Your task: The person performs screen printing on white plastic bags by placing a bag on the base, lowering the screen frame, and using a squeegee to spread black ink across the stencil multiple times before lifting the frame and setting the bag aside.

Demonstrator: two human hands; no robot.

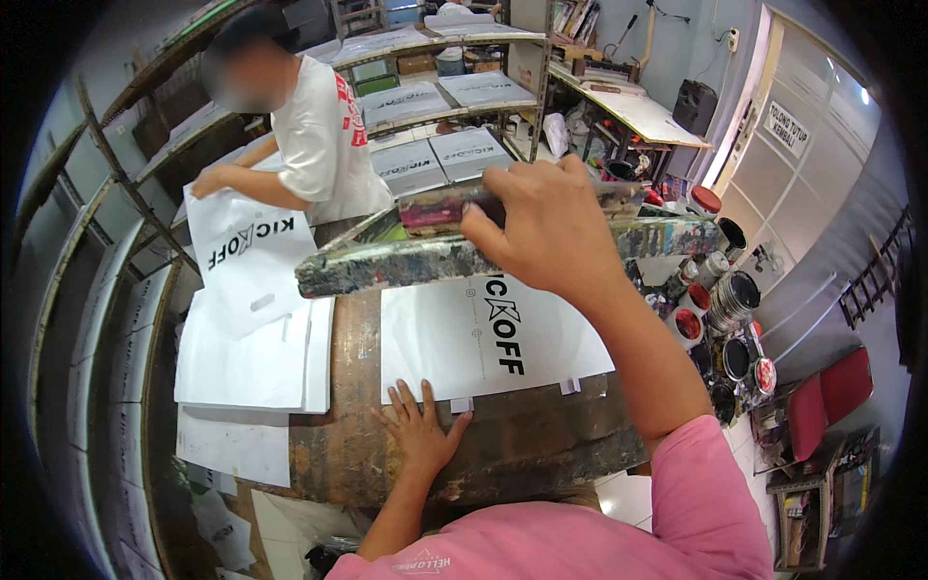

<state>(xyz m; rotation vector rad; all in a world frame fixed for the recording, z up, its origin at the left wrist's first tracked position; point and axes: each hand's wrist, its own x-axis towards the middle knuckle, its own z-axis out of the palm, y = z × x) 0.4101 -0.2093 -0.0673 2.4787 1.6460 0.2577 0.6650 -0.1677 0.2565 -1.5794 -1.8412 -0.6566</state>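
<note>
A paint-crusted screen printing frame (387, 265) stands raised above the table, its near bar running left to right. Behind that bar lies a squeegee (433, 215) with a pink-stained handle. My right hand (546, 227) is closed over the squeegee from above, its thumb on the near side; whether it also grips the frame is hidden. Under the frame a white plastic bag (425, 333) with black lettering lies flat, partly covered. My left hand (423, 430) rests with fingers spread, fingertips on the bag's near edge, beside a small white tab (462, 405).
A stack of white bags (242, 362) sits left on the worn table (358, 454). Beyond it a co-worker (324, 145) holds a printed bag (253, 237). Racks with printed bags (406, 101) stand behind and left. Ink cans (735, 290) crowd the right, near a red chair (831, 401).
</note>
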